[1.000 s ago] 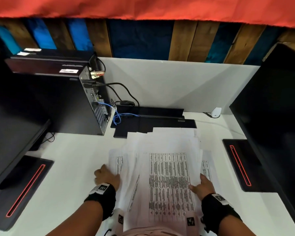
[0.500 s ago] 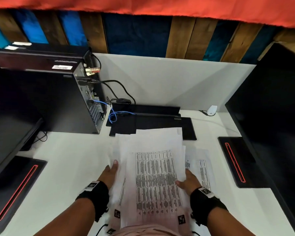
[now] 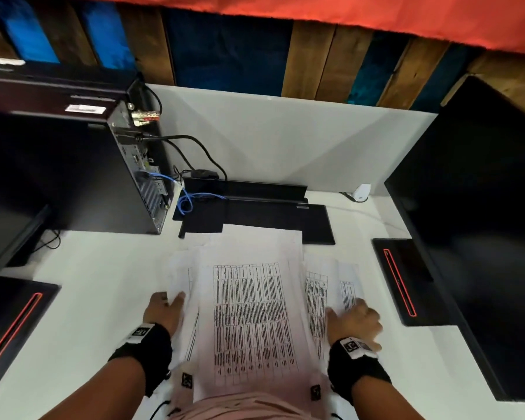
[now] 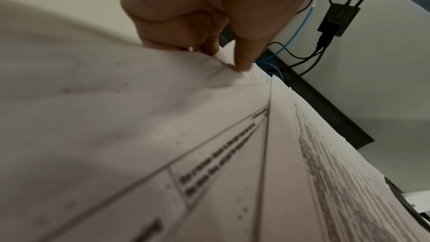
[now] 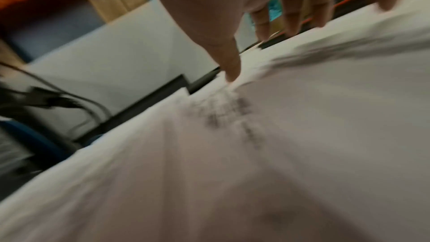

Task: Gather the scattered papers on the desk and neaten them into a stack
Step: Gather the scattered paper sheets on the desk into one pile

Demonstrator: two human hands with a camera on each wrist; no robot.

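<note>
A loose pile of printed papers (image 3: 249,313) lies fanned out on the white desk (image 3: 97,298) in front of me. Two sheets (image 3: 315,286) stick out from under its right side. My left hand (image 3: 165,307) rests at the pile's left edge, fingertips pressing down on a sheet (image 4: 163,117) in the left wrist view. My right hand (image 3: 353,321) lies spread on the sheets at the right, its fingers (image 5: 232,69) straight and touching the paper (image 5: 279,154). Neither hand grips anything.
A black computer tower (image 3: 103,177) with cables (image 3: 188,198) stands at the back left. Flat black keyboards (image 3: 255,213) lie just behind the papers. A monitor (image 3: 482,222) and its base (image 3: 406,280) stand on the right, another base (image 3: 9,322) on the left.
My right hand has moved out to the right, from the pile's right edge onto the stray sheets. The left hand stays at the left edge.
</note>
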